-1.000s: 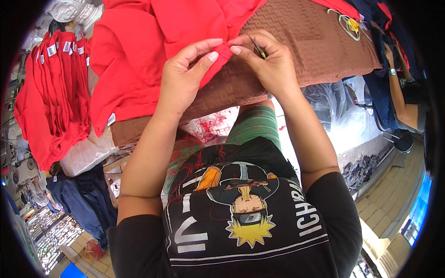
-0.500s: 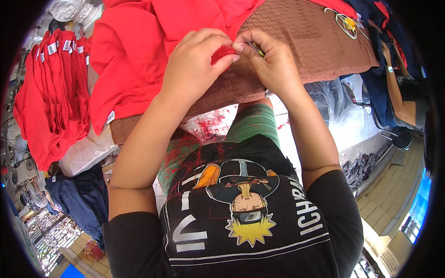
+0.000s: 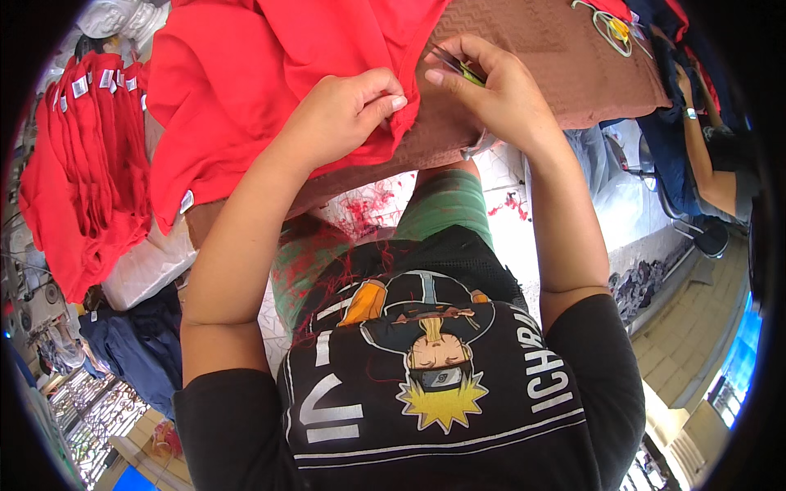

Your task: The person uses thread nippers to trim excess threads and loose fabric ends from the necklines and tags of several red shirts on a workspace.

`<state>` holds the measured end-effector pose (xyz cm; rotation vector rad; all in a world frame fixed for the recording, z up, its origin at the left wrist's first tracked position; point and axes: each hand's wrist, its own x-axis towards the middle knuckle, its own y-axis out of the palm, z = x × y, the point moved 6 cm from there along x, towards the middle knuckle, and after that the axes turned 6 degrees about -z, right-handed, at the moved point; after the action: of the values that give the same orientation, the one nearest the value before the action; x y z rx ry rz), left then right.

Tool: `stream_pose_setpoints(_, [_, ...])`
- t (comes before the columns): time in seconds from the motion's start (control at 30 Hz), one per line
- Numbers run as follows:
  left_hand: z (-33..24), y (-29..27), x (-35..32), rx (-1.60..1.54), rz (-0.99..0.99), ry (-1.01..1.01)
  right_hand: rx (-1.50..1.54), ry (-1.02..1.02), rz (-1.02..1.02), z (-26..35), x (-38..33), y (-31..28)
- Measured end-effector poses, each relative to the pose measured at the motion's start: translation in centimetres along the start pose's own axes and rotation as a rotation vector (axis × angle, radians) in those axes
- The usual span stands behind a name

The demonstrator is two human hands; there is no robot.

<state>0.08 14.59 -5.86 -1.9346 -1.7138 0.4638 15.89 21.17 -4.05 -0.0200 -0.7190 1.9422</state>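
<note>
White tags (image 3: 82, 86) (square) — on stacked red shirts (image 3: 78, 172)

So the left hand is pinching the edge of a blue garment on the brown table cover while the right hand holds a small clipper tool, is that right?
Not quite: the head view shows the garment is red, not blue. The left hand pinches its edge on the brown table cover, and the right hand holds a small clipper tool.

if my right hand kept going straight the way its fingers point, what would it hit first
Most likely the hem of the red garment pinched by your left hand. Your right hand, holding small snips, points left across the brown cloth toward it, though depth is hard to judge.
</note>
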Motion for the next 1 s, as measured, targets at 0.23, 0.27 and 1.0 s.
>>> stream_pose_setpoints(0.23, [0.2,0.1,0.0,-0.109,0.055,-0.045,-0.047,-0.098,0.159,0.8,-1.5,-0.6])
stream_pose_setpoints(0.27, [0.3,0.1,0.0,-0.117,0.057,-0.039,-0.054,-0.104,0.207,1.2,-1.4,-0.6])
stream_pose_setpoints(1.0, [-1.3,0.5,0.3,0.097,0.064,0.05,-0.024,-0.124,0.39,0.5,-1.0,1.6])
